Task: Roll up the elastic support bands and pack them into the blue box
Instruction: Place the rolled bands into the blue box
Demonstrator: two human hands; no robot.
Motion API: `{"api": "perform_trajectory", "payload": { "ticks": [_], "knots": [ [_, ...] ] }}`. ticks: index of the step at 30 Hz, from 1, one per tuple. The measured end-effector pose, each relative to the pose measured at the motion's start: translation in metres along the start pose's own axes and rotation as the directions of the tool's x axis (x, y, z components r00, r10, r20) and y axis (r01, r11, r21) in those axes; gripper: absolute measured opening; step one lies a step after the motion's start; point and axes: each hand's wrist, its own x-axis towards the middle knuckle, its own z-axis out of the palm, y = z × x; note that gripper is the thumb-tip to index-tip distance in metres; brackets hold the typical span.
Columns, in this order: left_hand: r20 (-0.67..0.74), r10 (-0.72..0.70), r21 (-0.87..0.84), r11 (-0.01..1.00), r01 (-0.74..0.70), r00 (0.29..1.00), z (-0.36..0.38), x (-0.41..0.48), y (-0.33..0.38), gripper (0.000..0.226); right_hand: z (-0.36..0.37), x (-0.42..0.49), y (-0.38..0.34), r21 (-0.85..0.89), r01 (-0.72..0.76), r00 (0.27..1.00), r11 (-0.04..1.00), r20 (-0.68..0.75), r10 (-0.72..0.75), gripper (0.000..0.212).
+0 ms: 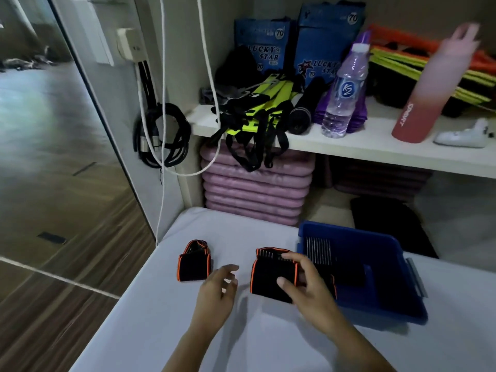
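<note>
Head view, the only feed I have, looks down on a white tabletop [268, 345] with both hands low in the picture. The right hand [304, 283] holds the near band [268, 277], a black roll edged in orange, with the thumb on its front face and the fingers curled over its top edge. The blue box [394, 310] sits just to the right of that band, close beside the right hand, and dark bands [346, 269] already lie inside it. I judge the coming carry to be a short one, rightward and slightly away from me, and the right hand is plainly the nearer one for it. The roll's long axis seems to run left to right, though the hand hides part of it. The left hand [218, 288] hovers between the two bands with fingers loose and spread, holding nothing. The other band [193, 261] lies to its left and a little farther off, apart from it, within that hand's natural reach.
</note>
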Motion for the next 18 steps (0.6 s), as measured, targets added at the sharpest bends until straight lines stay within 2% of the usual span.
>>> {"api": "perform_trajectory", "payload": {
  "ticks": [5, 8, 13, 16, 18],
  "knots": [
    [0.084, 0.106, -0.047, 0.994, -0.102, 0.991, 0.045, 0.022, 0.05, 0.028, -0.083, -0.004, 0.0, 0.004, -0.025, 0.978, 1.0, -0.209, 0.026, 0.037],
    [0.167, 0.119, -0.04, 0.993, -0.114, 0.979, 0.072, 0.032, 0.07, 0.032, -0.125, -0.004, 0.019, -0.041, -0.082, 0.963, 0.996, -0.261, 0.068, 0.034],
    [0.316, 0.094, 0.048, 0.992, -0.115, 0.944, 0.109, 0.045, 0.08, 0.047, -0.169, 0.005, 0.066, -0.208, -0.304, 0.945, 0.93, -0.186, 0.268, 0.032],
    [0.331, 0.076, 0.14, 0.982, -0.128, 0.94, 0.121, 0.048, 0.079, 0.054, -0.174, 0.014, 0.085, -0.281, -0.414, 0.91, 0.866, -0.095, 0.404, 0.03],
    [0.335, 0.088, 0.121, 0.983, -0.135, 0.938, 0.126, 0.047, 0.076, 0.056, -0.172, 0.02, 0.091, -0.334, -0.459, 0.879, 0.823, -0.04, 0.474, 0.031]
  ]
}}
